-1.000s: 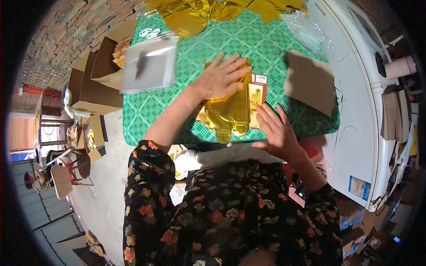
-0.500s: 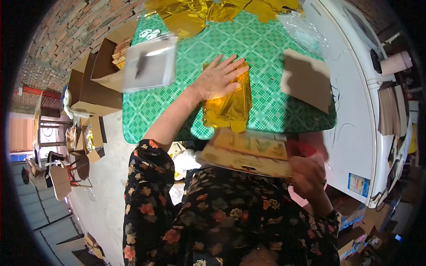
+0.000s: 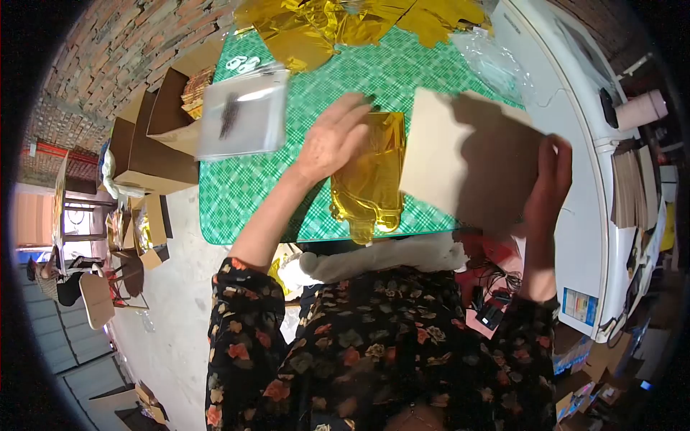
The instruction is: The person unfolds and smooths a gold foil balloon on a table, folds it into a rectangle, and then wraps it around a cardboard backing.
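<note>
On the green checked tablecloth [image 3: 316,108] lies a folded gold foil piece [image 3: 374,169] in front of the body. My left hand [image 3: 332,140] is over its left edge, fingers apart, with nothing visible in it. At the right, my right hand [image 3: 552,176] grips the edge of a flat beige cardboard piece [image 3: 435,144], which is held over the table's right part and half in shadow. A second board's edge shows behind it. Left of my left hand is a stack of clear plastic sleeves [image 3: 244,115].
More gold foil [image 3: 359,25] is spread along the table's far edge. A crumpled clear bag [image 3: 492,61] lies at the far right. Open cardboard boxes [image 3: 162,172] stand left of the table, and a white appliance [image 3: 575,237] borders its right side.
My right hand has moved up and right from near the body, and the printed board it held low now shows a plain beige face above the table. My left hand has shifted left on the foil.
</note>
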Demonstrator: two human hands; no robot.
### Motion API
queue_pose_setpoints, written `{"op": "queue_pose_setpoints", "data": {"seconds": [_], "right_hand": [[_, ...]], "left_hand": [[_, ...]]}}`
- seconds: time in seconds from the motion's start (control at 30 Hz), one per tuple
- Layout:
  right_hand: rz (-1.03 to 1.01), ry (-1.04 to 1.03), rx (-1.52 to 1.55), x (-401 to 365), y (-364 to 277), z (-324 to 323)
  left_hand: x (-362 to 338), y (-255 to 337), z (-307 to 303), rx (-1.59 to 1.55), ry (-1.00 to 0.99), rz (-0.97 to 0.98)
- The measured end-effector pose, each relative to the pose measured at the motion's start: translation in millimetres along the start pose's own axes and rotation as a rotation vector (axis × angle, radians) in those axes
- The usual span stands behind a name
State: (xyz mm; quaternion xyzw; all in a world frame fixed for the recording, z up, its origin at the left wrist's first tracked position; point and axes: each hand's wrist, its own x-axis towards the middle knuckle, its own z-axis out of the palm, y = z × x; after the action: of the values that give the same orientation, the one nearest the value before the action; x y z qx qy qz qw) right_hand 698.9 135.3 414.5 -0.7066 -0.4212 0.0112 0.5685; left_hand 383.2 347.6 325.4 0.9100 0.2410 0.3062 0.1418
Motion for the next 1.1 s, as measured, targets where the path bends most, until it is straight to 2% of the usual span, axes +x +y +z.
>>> {"op": "queue_pose_setpoints", "data": {"seconds": [0.1,0.2,0.3,0.5,0.57,0.63,0.7,0.73,0.83,0.87,0.93,1.0,1.07,1.1], "right_hand": [[0.170,-0.042,0.283,42,29,7],[0.306,0.032,0.451,70,50,24],[0.251,0.061,0.261,97,77,44],[0.271,0.019,0.241,141,137,138],[0.037,-0.123,0.289,138,154,162],[0.041,-0.238,0.278,141,159,178],[0.289,-0.322,0.200,140,142,193],[0.095,-0.249,-0.066,139,143,199],[-0.695,0.111,-0.467,103,87,184],[-0.643,0.016,-0.356,86,63,172],[-0.624,-0.180,-0.308,47,61,162],[-0.345,-0.551,-0.216,1,65,148],[-0.261,-0.719,-0.189,-32,33,134],[-0.195,-0.726,-0.192,-43,27,131]], "left_hand": [[-24,-5,-20,-0.064,0.088,-0.117],[-53,-10,-39,-0.071,0.099,-0.230],[-76,-4,-54,-0.020,0.069,-0.270],[-97,15,-56,0.058,0.010,-0.166],[-96,21,-51,0.075,-0.021,-0.141],[-92,27,-48,0.076,-0.022,-0.124],[-92,29,-45,0.076,-0.016,-0.119],[-92,29,-44,0.072,-0.014,-0.114],[-89,33,-43,0.087,-0.031,-0.125],[-89,32,-41,0.078,-0.027,-0.122],[-90,30,-40,0.059,-0.021,-0.117],[-90,30,-39,0.061,-0.022,-0.116],[-92,28,-38,0.073,-0.035,-0.104],[-90,29,-38,0.057,-0.019,-0.109]]}}
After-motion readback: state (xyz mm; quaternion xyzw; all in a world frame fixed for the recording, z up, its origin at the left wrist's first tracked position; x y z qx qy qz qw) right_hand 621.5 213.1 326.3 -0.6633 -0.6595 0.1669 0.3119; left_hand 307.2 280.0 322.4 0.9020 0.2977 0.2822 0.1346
